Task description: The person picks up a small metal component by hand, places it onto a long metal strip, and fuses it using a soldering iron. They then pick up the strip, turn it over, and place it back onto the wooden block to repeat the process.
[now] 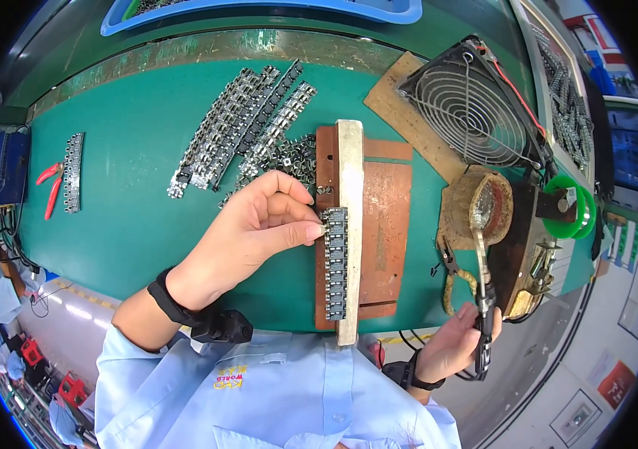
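My left hand (263,224) has thumb and forefinger pinched on a small metal part at the left edge of a circuit board strip (336,269); the fingertips partly cover it. The strip lies lengthwise on a brown fixture (386,224), against its pale metal bar (350,172). A pile of small metal parts (289,161) sits just beyond my left hand. On the right, my right hand (457,340) grips a soldering iron (486,318) by its black handle. The iron points away from me, its tip end over the round, crusted pot (500,202).
Several more board strips (233,127) lie at the back. Red-handled pliers (52,187) rest beside another strip (73,172) at far left. A fan with a wire guard (469,108), a green solder spool (566,208) and yellow-handled pliers (450,288) crowd the right side.
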The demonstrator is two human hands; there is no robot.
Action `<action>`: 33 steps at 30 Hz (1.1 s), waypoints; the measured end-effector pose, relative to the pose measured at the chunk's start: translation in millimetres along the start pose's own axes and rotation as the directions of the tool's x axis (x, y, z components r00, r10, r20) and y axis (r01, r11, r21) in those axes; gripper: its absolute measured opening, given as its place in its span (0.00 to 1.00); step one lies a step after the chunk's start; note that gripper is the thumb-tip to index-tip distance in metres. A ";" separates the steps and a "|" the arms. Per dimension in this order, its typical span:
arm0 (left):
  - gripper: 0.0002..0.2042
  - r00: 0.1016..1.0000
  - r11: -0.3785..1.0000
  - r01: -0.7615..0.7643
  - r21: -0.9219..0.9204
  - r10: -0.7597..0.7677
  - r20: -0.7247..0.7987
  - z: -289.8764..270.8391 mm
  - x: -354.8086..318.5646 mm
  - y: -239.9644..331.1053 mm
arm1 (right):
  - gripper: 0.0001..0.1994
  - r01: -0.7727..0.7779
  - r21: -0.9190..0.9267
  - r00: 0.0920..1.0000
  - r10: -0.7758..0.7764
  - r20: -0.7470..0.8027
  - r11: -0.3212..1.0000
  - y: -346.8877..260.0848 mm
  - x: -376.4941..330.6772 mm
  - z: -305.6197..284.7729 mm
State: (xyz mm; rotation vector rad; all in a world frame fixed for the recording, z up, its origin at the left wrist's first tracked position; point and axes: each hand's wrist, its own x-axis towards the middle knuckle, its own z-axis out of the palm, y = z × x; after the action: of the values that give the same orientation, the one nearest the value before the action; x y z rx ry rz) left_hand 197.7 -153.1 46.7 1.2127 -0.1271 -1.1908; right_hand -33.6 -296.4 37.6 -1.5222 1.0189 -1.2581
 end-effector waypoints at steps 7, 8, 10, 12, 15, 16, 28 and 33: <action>0.12 1.000 1.000 -0.020 0.009 0.020 0.024 -0.9 -1.7 -2.0 | 0.23 0.326 0.103 0.770 -0.327 0.547 0.940 -8.4 10.4 2.8; 0.12 0.999 1.000 -0.023 0.006 0.022 0.024 -1.2 -2.0 -1.8 | 0.24 0.359 0.110 0.699 -0.345 0.626 0.927 -14.0 13.0 5.3; 0.12 1.000 1.000 -0.010 0.004 0.010 0.027 -1.7 -2.6 -1.0 | 0.25 0.391 0.122 0.619 -0.359 0.699 0.912 -19.6 15.4 8.4; 0.12 1.000 1.000 -0.004 0.003 0.004 0.028 -2.1 -2.9 -0.4 | 0.25 0.406 0.088 0.605 -0.339 0.721 0.910 -22.3 15.5 11.1; 0.12 1.000 1.000 0.003 0.012 -0.003 0.027 -1.5 -2.7 -0.3 | 0.24 0.422 0.078 0.587 -0.338 0.736 0.903 -21.5 13.5 13.1; 0.12 1.000 1.000 0.004 0.012 -0.004 0.028 -1.3 -2.7 -0.2 | 0.23 0.430 0.087 0.575 -0.347 0.741 0.899 -20.4 12.7 13.6; 0.06 0.993 0.988 0.065 0.143 -0.078 0.091 -1.7 -4.4 4.8 | 0.22 0.430 0.098 0.575 -0.356 0.737 0.898 -16.0 14.2 15.3; 0.07 0.993 0.981 0.023 0.191 -0.044 0.107 -2.1 -4.8 1.0 | 0.22 0.416 0.106 0.572 -0.350 0.742 0.903 -14.6 13.6 18.2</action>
State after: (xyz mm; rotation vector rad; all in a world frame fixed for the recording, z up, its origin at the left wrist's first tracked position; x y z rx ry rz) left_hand 197.6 -148.2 48.9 1.3184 -0.3095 -1.2983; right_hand -12.9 -303.1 53.4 -2.1441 0.1751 -0.6938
